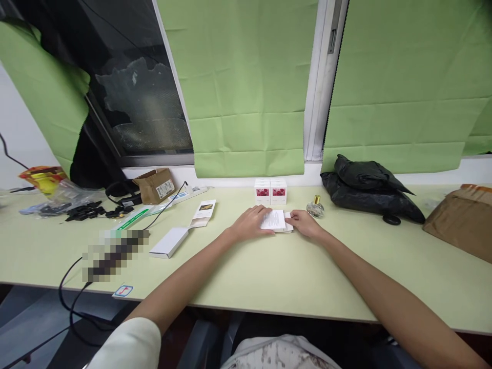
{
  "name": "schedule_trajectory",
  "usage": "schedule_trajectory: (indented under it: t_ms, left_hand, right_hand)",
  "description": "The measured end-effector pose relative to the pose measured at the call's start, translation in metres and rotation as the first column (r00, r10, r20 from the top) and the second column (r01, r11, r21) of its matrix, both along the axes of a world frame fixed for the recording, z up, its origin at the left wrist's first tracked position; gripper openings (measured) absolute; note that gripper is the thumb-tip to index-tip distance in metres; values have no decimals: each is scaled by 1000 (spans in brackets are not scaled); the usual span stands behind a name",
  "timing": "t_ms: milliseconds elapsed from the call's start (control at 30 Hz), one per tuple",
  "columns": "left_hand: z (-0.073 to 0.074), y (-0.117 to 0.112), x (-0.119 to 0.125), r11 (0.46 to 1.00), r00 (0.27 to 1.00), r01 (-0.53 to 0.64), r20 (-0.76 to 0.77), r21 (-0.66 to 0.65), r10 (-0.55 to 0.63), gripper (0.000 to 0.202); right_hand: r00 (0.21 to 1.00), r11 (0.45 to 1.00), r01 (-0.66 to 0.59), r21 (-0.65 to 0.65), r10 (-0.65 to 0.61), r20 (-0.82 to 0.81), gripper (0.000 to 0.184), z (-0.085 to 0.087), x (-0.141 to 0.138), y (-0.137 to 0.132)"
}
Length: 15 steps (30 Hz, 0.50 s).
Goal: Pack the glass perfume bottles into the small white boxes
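A small white carton printed with fine text lies on its side on the table. My left hand grips its left end, thumb along the near edge and fingers over the far side. At the right end, my right hand pinches the white flaps between thumb and fingers. Whether anything is inside the carton is hidden. Just right of my right hand stands a round clear glass perfume bottle with a gold top. Behind the carton are several white boxes with red pictures, placed side by side.
To the left lie a white box and an opened box with a dark picture. Farther left are a brown carton, cables and plastic bags. Black bags and a brown parcel sit at right. Green curtains hang behind.
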<state>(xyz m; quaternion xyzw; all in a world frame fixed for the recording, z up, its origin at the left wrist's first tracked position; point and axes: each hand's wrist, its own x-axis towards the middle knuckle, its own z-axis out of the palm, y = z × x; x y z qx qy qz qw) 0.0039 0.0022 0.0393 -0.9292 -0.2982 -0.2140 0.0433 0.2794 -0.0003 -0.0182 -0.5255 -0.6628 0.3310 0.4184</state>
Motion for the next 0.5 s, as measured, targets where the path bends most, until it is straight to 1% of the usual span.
schedule_trajectory:
  t_ms: [100,267,367,500]
  left_hand:
    - [5,-10,-17,996,999,-50,-8,-76,49,78]
    - [11,-22,-46,983,993,-109,-56,-145,102,77]
    - [13,-26,-65,965,986,-165,-61,-204,156,76]
    - [17,-28,-89,920,966,-245,5,-306,259,80]
  right_hand:
    - [998,1000,-3,-23,4,56,37,0,-1,0]
    - [989,999,13,-35,-8,147,30,4,-2,-2]
    - [978,998,64,1,-63,201,25,8,0,-5]
    - [948,984,172,48,-178,264,23,13,7,-5]
